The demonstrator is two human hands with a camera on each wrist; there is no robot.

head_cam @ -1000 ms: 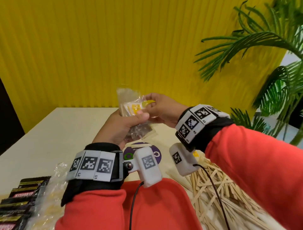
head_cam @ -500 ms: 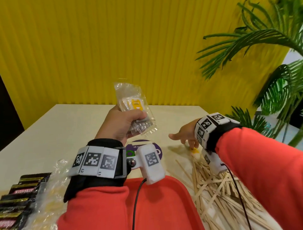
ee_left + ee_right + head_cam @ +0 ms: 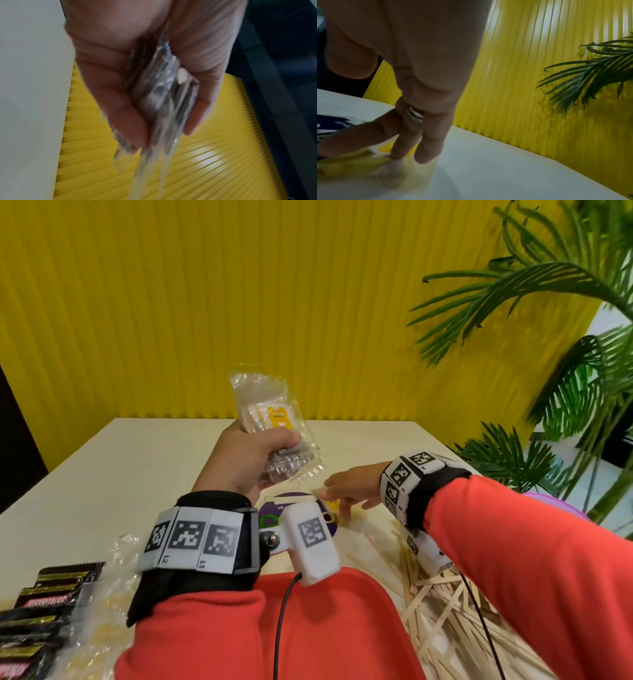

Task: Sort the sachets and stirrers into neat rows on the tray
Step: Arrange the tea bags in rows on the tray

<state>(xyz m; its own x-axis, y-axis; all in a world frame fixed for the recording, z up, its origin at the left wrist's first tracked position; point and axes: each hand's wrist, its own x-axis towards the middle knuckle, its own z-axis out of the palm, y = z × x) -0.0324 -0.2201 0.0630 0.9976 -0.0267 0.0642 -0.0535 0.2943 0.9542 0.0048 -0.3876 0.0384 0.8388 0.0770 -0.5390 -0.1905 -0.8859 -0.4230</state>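
Note:
My left hand (image 3: 253, 460) grips a clear plastic bag of small sachets (image 3: 270, 422) upright above the table; the left wrist view shows its fingers and thumb curled round the bag (image 3: 159, 88). Lower right, my right hand (image 3: 349, 491) reaches down to the table, its straight fingers (image 3: 423, 148) pressing on a yellow-printed sachet (image 3: 385, 148) that lies beside the purple disc. The red tray (image 3: 342, 628) sits near me, under my left wrist. A loose heap of wooden stirrers (image 3: 445, 611) lies right of the tray.
Black sachets (image 3: 34, 611) and crumpled clear wrap (image 3: 99, 594) lie at the near left. A round purple disc (image 3: 294, 505) lies on the table beyond the tray. A palm plant (image 3: 548, 371) stands at the right, and a yellow ribbed wall (image 3: 239, 302) backs the table.
My right hand left the bag, dropped to the table at the right, then slid left toward the purple disc. My left hand kept hold of the bag and raised it slightly.

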